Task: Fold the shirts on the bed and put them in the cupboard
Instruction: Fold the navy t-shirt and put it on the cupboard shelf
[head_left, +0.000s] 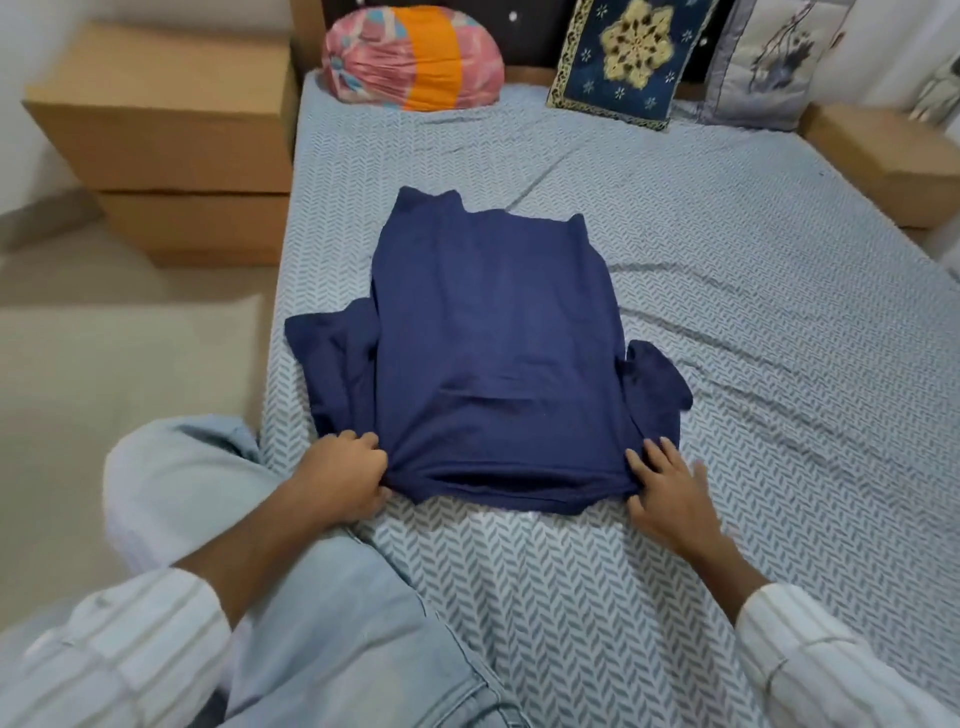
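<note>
The bed (727, 312), covered with a grey zigzag sheet, is filling most of the view. A dark blue shirt (493, 353) is lying flat in the middle of it, with one sleeve sticking out at each side. Three pillows are leaning at the headboard, among them a pink and orange pillow (413, 57). The left hand (340, 480) is gripping the near left corner of the shirt with curled fingers. The right hand (670, 491) is resting on the near right corner with its fingers spread almost straight.
</note>
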